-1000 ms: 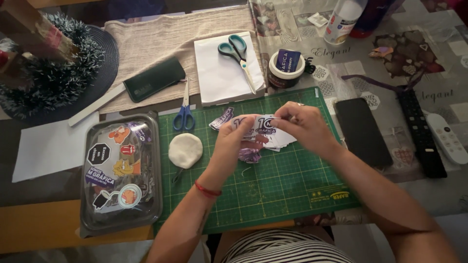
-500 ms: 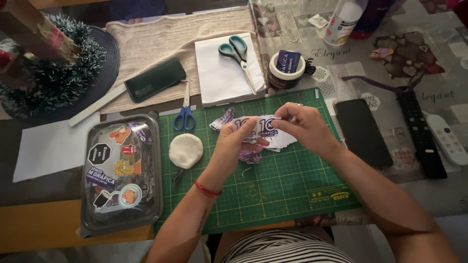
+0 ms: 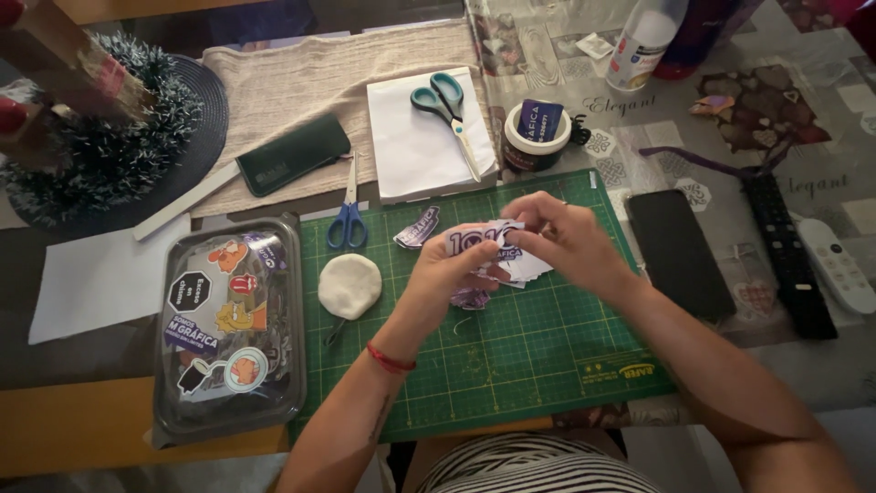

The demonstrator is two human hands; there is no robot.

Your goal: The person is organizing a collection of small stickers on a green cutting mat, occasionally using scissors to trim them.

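Holding 1 sticker (image 3: 488,242), 2 hands, 2 scissors.

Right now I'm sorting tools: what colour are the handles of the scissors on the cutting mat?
Blue handles on the scissors, clearest in the head view.

Both hands (image 3: 511,256) pinching a sticker sheet (image 3: 497,246) over green cutting mat (image 3: 511,365).

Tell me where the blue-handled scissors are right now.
In the head view, the blue-handled scissors lie at the green cutting mat's top-left corner, just above the white round pad, left of the left hand.
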